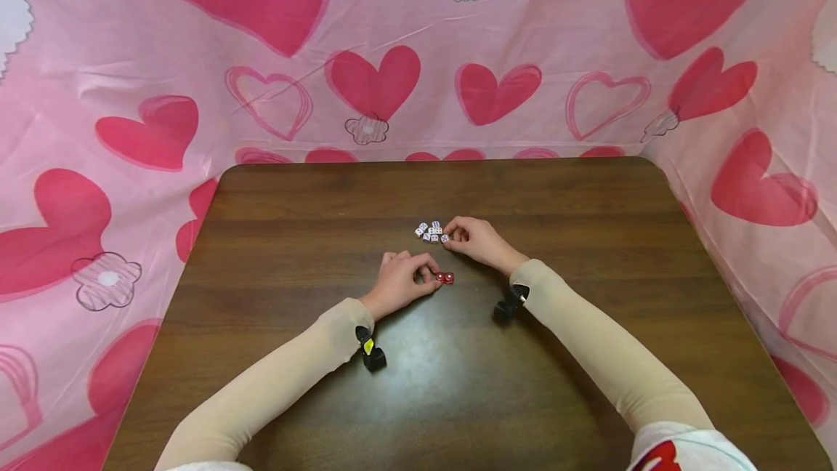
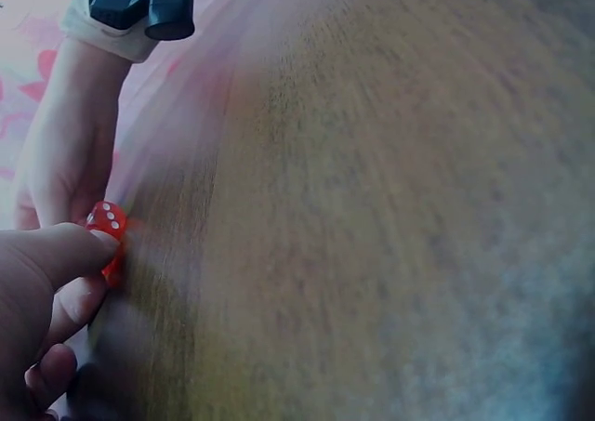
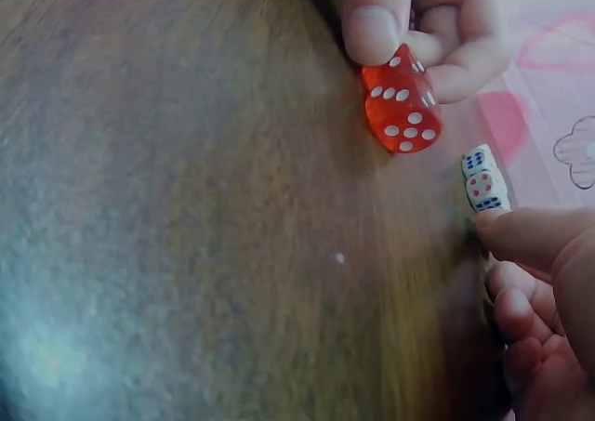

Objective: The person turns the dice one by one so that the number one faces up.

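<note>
Two red dice [image 1: 449, 278] with white dots sit side by side on the wooden table. My left hand [image 1: 404, 280] pinches the nearer one between thumb and fingers; the right wrist view shows the translucent red dice [image 3: 405, 124] at those fingertips. Farther back lies a cluster of several small white dice [image 1: 431, 231] with coloured dots. At the cluster's right side my right hand [image 1: 480, 242] pinches a white die [image 1: 445, 238] between thumb and index finger. In the right wrist view, the thumb partly hides the white dice [image 3: 480, 163].
The brown wooden table [image 1: 556, 398] extends around both hands. A pink cloth [image 1: 438, 27] with hearts hangs behind and beside it. Small black devices are strapped to both wrists, over beige sleeves [image 1: 275, 376].
</note>
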The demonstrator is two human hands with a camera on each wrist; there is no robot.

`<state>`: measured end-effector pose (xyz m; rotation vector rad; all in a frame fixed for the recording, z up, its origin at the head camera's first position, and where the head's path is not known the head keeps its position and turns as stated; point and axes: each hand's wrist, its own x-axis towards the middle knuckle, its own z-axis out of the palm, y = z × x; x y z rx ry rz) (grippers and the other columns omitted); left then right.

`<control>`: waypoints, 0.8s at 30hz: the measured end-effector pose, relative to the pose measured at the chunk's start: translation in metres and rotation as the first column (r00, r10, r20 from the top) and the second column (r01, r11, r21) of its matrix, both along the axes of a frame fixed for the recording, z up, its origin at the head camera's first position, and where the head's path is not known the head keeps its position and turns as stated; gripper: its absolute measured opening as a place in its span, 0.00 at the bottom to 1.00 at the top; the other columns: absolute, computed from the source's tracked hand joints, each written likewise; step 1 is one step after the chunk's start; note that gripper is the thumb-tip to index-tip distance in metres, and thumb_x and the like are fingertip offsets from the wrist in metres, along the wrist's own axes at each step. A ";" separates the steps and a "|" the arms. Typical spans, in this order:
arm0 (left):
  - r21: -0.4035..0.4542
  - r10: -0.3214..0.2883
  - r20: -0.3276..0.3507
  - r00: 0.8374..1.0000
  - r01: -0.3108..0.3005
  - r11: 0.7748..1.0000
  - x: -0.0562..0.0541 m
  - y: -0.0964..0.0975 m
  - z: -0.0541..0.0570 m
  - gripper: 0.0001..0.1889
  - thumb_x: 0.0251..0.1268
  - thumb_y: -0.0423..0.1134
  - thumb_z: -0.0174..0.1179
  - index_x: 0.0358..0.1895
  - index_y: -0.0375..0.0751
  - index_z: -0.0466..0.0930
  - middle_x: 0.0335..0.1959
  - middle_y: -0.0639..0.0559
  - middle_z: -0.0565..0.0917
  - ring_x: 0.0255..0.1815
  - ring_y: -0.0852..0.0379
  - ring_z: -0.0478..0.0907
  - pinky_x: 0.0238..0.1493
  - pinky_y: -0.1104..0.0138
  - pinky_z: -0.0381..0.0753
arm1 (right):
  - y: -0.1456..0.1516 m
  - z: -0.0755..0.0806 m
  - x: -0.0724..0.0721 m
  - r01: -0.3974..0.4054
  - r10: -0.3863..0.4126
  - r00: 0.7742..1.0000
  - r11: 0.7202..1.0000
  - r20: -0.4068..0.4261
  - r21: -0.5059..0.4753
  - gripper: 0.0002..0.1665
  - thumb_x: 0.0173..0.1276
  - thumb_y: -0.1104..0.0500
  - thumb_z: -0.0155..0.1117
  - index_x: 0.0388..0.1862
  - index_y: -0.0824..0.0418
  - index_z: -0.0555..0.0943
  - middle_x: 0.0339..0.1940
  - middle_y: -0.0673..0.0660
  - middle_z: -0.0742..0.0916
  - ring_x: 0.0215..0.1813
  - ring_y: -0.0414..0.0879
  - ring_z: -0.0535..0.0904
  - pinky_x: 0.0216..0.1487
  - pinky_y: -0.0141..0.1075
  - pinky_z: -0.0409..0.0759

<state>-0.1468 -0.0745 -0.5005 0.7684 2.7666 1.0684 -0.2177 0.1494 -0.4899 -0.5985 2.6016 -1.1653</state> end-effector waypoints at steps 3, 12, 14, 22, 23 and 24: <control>0.000 0.001 -0.010 1.000 -0.001 1.000 0.000 0.000 -0.001 0.09 0.63 0.45 0.74 0.41 0.52 0.84 0.26 0.68 0.84 0.33 0.62 0.70 0.54 0.53 0.63 | 0.001 0.002 0.000 -0.007 0.007 1.000 1.000 0.001 -0.005 0.13 0.69 0.60 0.73 0.50 0.62 0.84 0.30 0.52 0.82 0.31 0.43 0.75 0.36 0.36 0.72; -0.021 0.000 0.011 1.000 0.000 1.000 -0.001 0.000 -0.002 0.10 0.64 0.45 0.74 0.43 0.52 0.84 0.27 0.67 0.84 0.34 0.61 0.71 0.56 0.52 0.62 | 0.003 0.001 -0.001 -0.011 0.011 1.000 1.000 0.016 -0.014 0.14 0.69 0.61 0.73 0.50 0.62 0.83 0.30 0.52 0.82 0.31 0.43 0.75 0.36 0.35 0.72; -0.023 -0.002 0.005 1.000 0.002 1.000 -0.001 0.000 -0.003 0.10 0.64 0.46 0.74 0.43 0.52 0.84 0.27 0.68 0.84 0.34 0.61 0.71 0.56 0.52 0.62 | 0.004 0.002 -0.001 -0.017 0.017 1.000 1.000 0.020 -0.016 0.16 0.69 0.60 0.74 0.52 0.62 0.82 0.30 0.53 0.82 0.31 0.43 0.75 0.36 0.35 0.72; -0.017 0.000 -0.002 1.000 0.000 1.000 0.000 0.001 -0.004 0.09 0.63 0.45 0.74 0.42 0.53 0.83 0.26 0.68 0.82 0.34 0.61 0.70 0.56 0.52 0.62 | 0.005 0.001 -0.002 -0.010 0.010 0.999 1.000 0.031 0.004 0.12 0.71 0.57 0.72 0.49 0.61 0.85 0.31 0.52 0.83 0.34 0.44 0.76 0.38 0.36 0.73; -0.018 0.001 -0.003 1.000 -0.001 1.000 0.000 0.001 -0.004 0.09 0.63 0.45 0.74 0.42 0.53 0.83 0.26 0.68 0.82 0.34 0.61 0.70 0.56 0.52 0.62 | 0.005 0.001 -0.002 -0.011 0.011 0.999 1.000 0.031 0.003 0.11 0.71 0.58 0.72 0.49 0.61 0.85 0.31 0.52 0.83 0.33 0.44 0.76 0.38 0.37 0.73; -0.020 0.003 -0.004 1.000 -0.003 1.000 0.000 0.001 -0.004 0.09 0.63 0.45 0.74 0.42 0.53 0.83 0.26 0.68 0.82 0.34 0.61 0.70 0.56 0.52 0.62 | 0.005 0.000 -0.002 -0.013 0.013 0.999 1.000 0.029 0.001 0.11 0.70 0.58 0.73 0.48 0.61 0.85 0.30 0.52 0.83 0.33 0.44 0.75 0.38 0.36 0.73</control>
